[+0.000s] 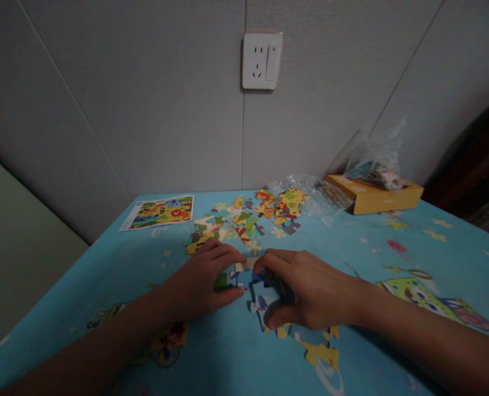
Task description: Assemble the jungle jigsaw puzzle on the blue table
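Both my hands rest on a blue cartoon-print tablecloth [116, 264], over a small joined group of jigsaw pieces [261, 300]. My left hand [205, 278] lies curled on the group's left side, thumb and fingers pinching a green-edged piece [221, 282]. My right hand [306, 291] covers the right side, fingers bent and pressing on the pieces. A pale piece [244, 267] shows between the fingertips of both hands. Much of the joined group is hidden under my right hand.
Several loose puzzle pieces [248, 217] lie scattered behind my hands. A printed reference picture [161, 212] lies at the back left. A yellow box [372, 195] with a clear plastic bag [376, 154] stands at the back right. A wall socket [262, 60] is above.
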`<state>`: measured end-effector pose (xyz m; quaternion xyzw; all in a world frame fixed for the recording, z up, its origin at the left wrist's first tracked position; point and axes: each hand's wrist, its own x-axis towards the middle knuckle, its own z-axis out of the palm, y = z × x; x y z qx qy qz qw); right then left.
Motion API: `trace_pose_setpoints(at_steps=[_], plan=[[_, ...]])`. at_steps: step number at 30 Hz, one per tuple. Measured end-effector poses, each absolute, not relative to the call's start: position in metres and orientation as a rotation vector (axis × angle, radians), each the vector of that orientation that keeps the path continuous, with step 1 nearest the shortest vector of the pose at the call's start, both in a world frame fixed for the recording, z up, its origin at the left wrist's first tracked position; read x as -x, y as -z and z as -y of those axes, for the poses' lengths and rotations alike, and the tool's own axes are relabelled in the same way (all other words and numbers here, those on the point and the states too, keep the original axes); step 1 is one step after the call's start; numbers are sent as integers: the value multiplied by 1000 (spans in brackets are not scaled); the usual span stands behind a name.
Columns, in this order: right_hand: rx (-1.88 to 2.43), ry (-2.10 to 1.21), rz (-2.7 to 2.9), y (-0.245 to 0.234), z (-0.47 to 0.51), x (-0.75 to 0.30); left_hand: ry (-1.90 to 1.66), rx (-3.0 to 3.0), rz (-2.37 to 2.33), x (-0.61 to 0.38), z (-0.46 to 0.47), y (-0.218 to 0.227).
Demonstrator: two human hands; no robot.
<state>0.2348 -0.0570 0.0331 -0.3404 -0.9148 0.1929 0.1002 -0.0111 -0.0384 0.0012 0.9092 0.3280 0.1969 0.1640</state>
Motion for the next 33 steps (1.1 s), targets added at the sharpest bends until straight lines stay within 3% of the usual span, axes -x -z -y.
trace_pose_setpoints(at_steps=[33], plan=[[965, -526, 2803, -29, 61, -233, -559, -2662, -966, 14, 38, 2]])
